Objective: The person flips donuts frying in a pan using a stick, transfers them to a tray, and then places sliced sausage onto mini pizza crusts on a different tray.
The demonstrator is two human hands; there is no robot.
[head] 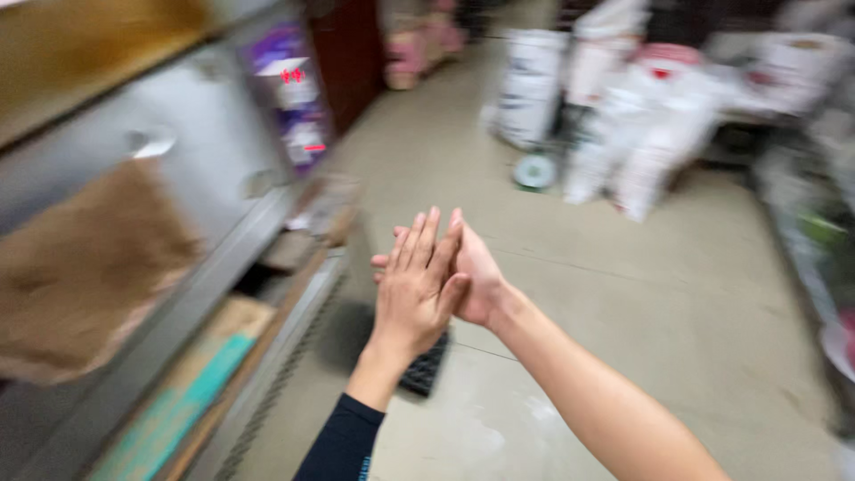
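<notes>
My left hand (414,289) and my right hand (476,276) are pressed palm to palm in the middle of the view, fingers straight and pointing away from me. Neither hand holds anything. The left forearm wears a dark sleeve; the right forearm is bare. Below the hands a dark gridded mat (426,367) lies on the floor. The whole view is blurred by motion.
A grey metal counter or cabinet (191,151) runs along the left, with a brown sheet (85,267) hanging on it. White sacks (641,134) are stacked at the far right, and a white bucket (527,87) stands beside them. Pale floor (641,285) lies between.
</notes>
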